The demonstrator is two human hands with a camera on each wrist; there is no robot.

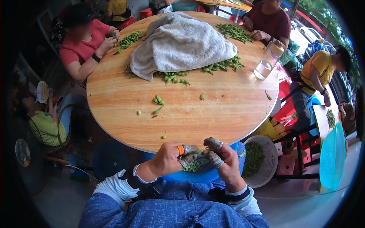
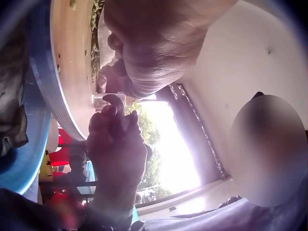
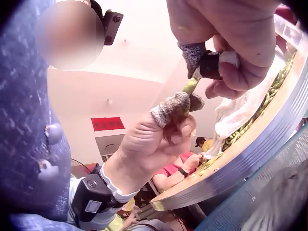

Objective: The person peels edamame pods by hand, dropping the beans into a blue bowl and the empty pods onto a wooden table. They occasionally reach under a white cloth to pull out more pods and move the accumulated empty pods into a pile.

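Observation:
A green soybean pod (image 3: 191,85) spans the fingertips of both hands, over a blue basin (image 1: 175,177) at the table's near edge. My left hand (image 1: 167,159) pinches one end between thumb and finger, which wear grey fabric covers; an orange band circles one finger. The other end is pinched by my right hand (image 1: 229,164), its thumb and finger covered likewise. Shelled green beans (image 1: 193,166) lie in the basin below. In the left wrist view both hands are dark against the light, and the pod is hidden there.
On the round wooden table (image 1: 125,102), a grey towel (image 1: 182,45) covers a heap of pods (image 1: 224,64). Loose pods (image 1: 158,100) lie nearer me. A water bottle (image 1: 266,62) stands at the right edge. A white basket (image 1: 266,159) sits right of the basin. Other people sit around.

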